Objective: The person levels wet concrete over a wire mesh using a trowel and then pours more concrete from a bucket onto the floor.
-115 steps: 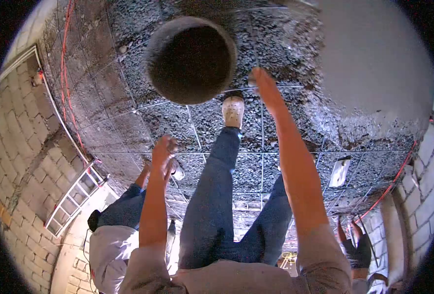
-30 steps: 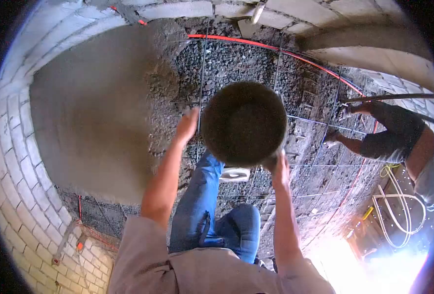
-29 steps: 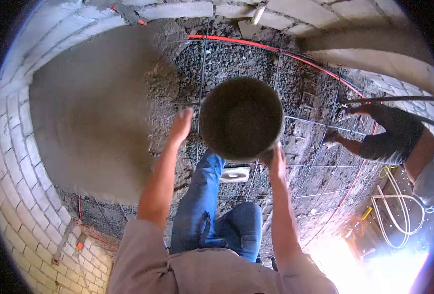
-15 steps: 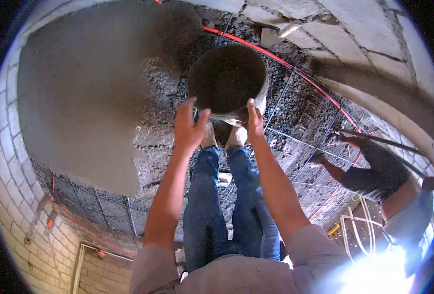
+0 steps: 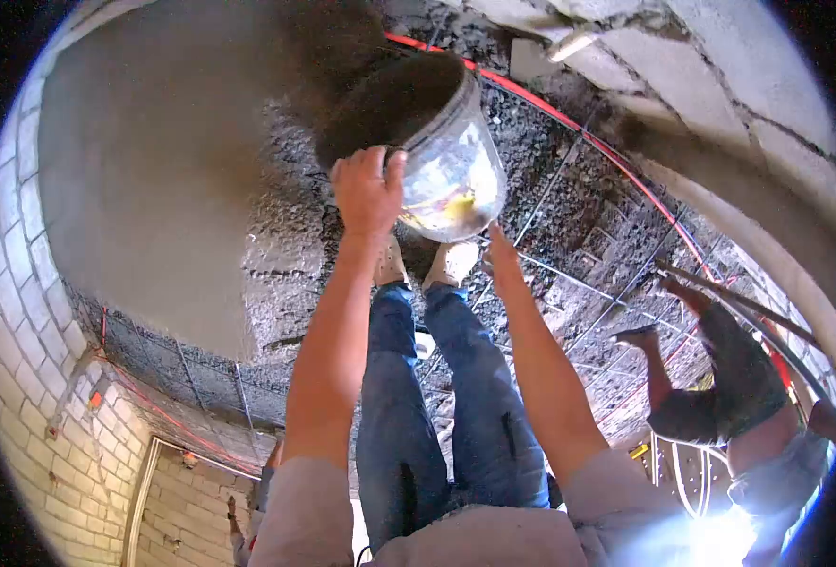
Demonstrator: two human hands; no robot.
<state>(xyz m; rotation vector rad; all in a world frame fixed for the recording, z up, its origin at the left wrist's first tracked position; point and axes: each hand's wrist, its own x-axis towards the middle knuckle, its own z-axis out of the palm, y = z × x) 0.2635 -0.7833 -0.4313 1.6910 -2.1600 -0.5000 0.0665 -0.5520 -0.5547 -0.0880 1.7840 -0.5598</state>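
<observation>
A large pale bucket (image 5: 456,175), stained with grey and yellow, is tipped away from me toward the far left. Its inside is dark, and I cannot make out how much is in it. My left hand (image 5: 369,187) grips the near rim, fingers curled over the edge. Low on the bucket, my right hand (image 5: 501,257) is against the bottom edge, its fingers partly hidden beneath the base. Smooth wet grey concrete (image 5: 153,180) covers the floor at left, with a rough edge (image 5: 290,227) beside the bucket.
Dark gravelly ground with a wire grid (image 5: 579,260) lies to the right. A red pipe (image 5: 550,111) curves along the wall side. A co-worker (image 5: 734,378) at the right holds a long bar. Another person (image 5: 259,510) shows at lower left, near a doorway.
The bucket has gone from upright to tipped toward the far left. My left hand has closed on its rim, and my right hand has dropped to its base. Another person has appeared at lower left.
</observation>
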